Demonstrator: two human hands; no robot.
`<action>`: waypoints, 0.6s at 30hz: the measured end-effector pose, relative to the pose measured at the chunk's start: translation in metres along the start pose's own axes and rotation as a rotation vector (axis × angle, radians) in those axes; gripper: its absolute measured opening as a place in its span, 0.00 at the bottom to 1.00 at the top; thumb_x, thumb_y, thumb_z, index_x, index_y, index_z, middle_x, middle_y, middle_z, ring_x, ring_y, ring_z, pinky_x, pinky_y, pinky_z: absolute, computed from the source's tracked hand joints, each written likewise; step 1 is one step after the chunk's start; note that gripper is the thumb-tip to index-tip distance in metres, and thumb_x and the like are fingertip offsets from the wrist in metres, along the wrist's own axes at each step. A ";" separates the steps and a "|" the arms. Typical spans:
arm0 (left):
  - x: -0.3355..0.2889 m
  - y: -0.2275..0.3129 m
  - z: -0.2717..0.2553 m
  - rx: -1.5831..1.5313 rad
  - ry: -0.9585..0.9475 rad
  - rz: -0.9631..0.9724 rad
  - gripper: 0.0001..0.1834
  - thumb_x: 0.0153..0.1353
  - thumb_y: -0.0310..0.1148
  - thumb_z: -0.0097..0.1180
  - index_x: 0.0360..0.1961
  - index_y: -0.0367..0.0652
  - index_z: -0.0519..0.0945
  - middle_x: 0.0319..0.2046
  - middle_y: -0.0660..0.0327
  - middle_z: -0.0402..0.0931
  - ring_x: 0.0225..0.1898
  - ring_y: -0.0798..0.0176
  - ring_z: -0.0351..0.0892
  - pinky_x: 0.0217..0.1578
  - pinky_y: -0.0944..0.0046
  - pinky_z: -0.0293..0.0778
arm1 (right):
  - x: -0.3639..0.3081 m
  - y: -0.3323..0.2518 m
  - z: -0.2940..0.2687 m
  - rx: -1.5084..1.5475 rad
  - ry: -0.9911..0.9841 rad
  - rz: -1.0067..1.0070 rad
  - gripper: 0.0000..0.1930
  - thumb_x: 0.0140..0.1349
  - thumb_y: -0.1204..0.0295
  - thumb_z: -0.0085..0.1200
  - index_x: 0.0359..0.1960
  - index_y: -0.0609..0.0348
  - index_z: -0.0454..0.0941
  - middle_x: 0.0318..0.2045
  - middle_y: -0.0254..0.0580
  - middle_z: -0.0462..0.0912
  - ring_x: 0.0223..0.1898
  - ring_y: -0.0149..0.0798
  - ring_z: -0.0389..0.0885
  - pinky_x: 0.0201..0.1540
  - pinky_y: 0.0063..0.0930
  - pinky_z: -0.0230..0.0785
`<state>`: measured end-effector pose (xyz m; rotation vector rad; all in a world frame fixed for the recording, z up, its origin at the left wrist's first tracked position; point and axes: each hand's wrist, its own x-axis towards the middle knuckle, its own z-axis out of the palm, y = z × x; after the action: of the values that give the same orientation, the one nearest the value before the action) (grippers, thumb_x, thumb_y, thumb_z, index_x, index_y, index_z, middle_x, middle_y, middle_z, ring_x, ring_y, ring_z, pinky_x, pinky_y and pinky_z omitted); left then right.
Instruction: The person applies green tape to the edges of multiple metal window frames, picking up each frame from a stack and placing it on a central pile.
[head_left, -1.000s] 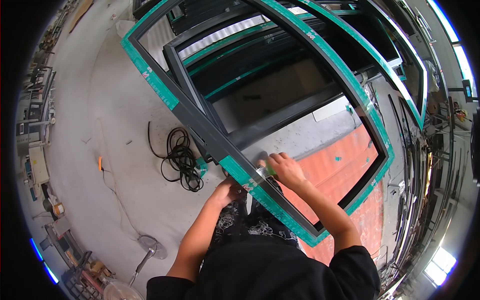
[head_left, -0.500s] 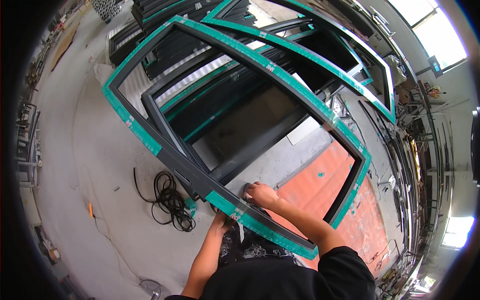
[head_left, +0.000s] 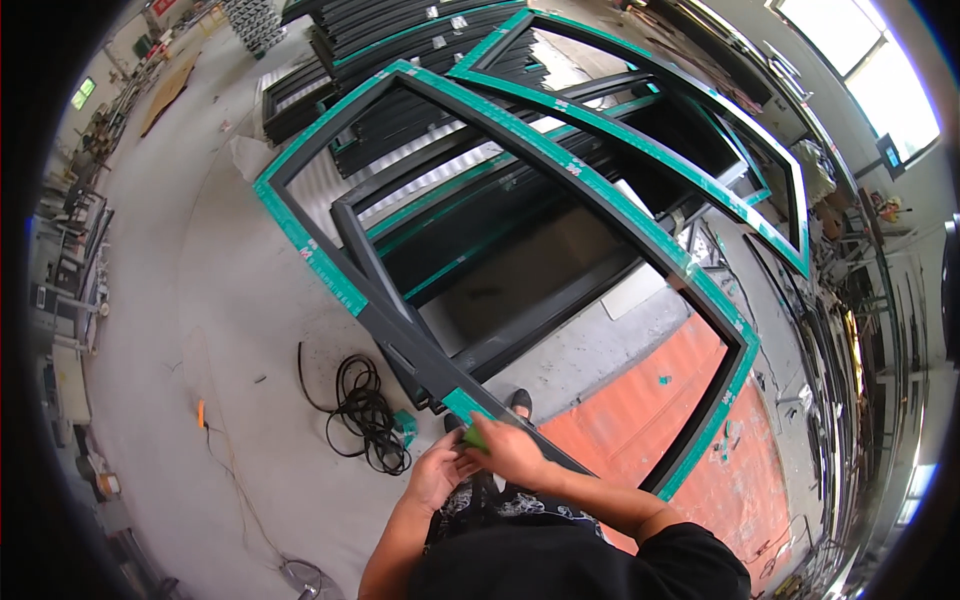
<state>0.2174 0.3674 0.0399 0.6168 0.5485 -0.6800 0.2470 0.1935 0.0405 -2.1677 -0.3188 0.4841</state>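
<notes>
green piece (head_left: 475, 438) in right grip (head_left: 508, 455); left grip (head_left: 438, 474) beside, near frame (head_left: 408, 350)

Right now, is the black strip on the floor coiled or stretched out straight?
Loosely coiled: the black strip lies in overlapping loops on the grey floor, one end trailing left.

Pale grey floor (head_left: 180, 290) reaching far back, partly under an orange-red covering (head_left: 745, 480). Clutter (head_left: 75, 290) lined along the left edge; bright daylight from a large window (head_left: 895, 90) in the right-hand wall (head_left: 925, 190).
</notes>
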 end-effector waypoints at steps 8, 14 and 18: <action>0.087 -0.026 0.045 1.635 0.109 1.044 0.19 0.56 0.30 0.49 0.48 0.33 0.70 0.36 0.47 0.76 0.36 0.45 0.76 0.41 0.50 0.70 | 0.007 0.063 -0.058 0.039 0.346 0.234 0.24 0.44 0.64 0.68 0.40 0.64 0.74 0.33 0.51 0.78 0.38 0.49 0.77 0.42 0.36 0.71; 0.126 -0.068 0.055 1.752 0.111 0.947 0.06 0.58 0.31 0.46 0.29 0.40 0.71 0.18 0.54 0.75 0.23 0.50 0.76 0.31 0.52 0.66 | 0.001 0.092 -0.054 0.558 0.413 0.619 0.23 0.54 0.61 0.63 0.43 0.64 0.70 0.24 0.39 0.77 0.22 0.27 0.75 0.17 0.20 0.64; 0.136 -0.078 0.062 1.974 0.175 0.907 0.07 0.59 0.32 0.45 0.26 0.43 0.72 0.14 0.58 0.75 0.19 0.54 0.77 0.31 0.54 0.65 | -0.009 0.096 -0.044 0.101 0.556 0.515 0.22 0.54 0.59 0.61 0.40 0.67 0.74 0.27 0.50 0.80 0.25 0.41 0.79 0.26 0.32 0.70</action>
<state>0.2668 0.2224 -0.0312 2.5589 -0.5039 -0.0583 0.2642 0.1021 -0.0109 -2.1720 0.5664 0.1481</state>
